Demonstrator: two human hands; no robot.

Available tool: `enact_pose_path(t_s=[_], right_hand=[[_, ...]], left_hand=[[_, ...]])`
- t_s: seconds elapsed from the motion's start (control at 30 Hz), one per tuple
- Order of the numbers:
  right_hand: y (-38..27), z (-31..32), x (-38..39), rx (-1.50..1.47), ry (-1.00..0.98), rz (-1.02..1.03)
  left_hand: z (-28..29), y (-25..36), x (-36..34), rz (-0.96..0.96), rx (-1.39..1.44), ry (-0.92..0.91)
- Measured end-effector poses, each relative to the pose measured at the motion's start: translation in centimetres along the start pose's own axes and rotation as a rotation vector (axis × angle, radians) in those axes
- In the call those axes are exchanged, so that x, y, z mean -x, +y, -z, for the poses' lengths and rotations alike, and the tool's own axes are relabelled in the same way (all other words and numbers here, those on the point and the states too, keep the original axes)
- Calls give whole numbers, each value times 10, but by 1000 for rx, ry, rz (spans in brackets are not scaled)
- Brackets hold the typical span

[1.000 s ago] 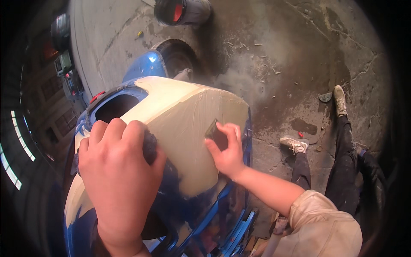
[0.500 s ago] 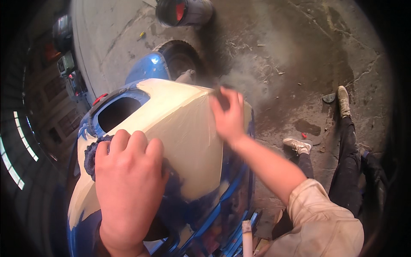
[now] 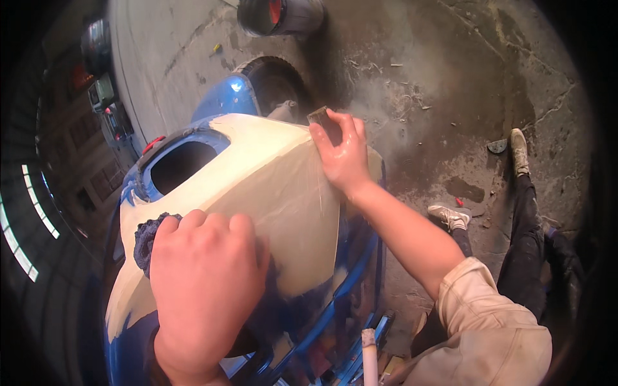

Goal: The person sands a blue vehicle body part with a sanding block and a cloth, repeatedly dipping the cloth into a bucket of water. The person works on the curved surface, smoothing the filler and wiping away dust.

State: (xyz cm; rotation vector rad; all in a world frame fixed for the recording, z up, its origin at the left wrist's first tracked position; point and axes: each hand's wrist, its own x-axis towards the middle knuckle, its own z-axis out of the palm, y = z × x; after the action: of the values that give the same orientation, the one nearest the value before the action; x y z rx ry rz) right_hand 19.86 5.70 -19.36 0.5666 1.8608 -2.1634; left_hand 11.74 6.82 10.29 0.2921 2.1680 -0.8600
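Observation:
My right hand (image 3: 344,151) grips a small brown sanding block (image 3: 326,123) at the far right corner of a blue vehicle body panel (image 3: 215,121) that is largely coated in cream filler (image 3: 257,186). Wet-looking smears show on that hand's fingers. Closed round a bunched dark blue cloth (image 3: 147,239), my left hand (image 3: 209,270) rests at the panel's near left side, its knuckles upward. Most of the cloth is hidden beneath the hand. An oval opening (image 3: 183,168) lies in the panel beyond the left hand.
Beyond the panel are a black tyre (image 3: 273,83) and a dark bucket (image 3: 293,18) with something red inside. Legs in dark trousers (image 3: 518,257) with pale shoes (image 3: 450,215) stand at right on the stained concrete floor (image 3: 476,83). A cigarette (image 3: 369,354) shows at the lower edge.
The right hand has shifted slightly up, and the sanding block shows more plainly at the corner. My left hand sits a little further right and lower, still on the cloth.

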Motion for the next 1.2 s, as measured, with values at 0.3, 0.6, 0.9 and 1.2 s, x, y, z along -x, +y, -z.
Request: enact_pose_path(t_s=[0.3,0.6,0.9,1.2], right_hand=[[8,8,32,17,-15,169],[-7,42,102,29,-108,202],[8,14,37,-15,-89,247],[19,2,-27,18,-10,91]], left_hand=[[7,3,1,9,14,-74],[5,4,4,24,67,-73],[17,8,10,97,46,-68],[5,11,1,64,75,-52]])
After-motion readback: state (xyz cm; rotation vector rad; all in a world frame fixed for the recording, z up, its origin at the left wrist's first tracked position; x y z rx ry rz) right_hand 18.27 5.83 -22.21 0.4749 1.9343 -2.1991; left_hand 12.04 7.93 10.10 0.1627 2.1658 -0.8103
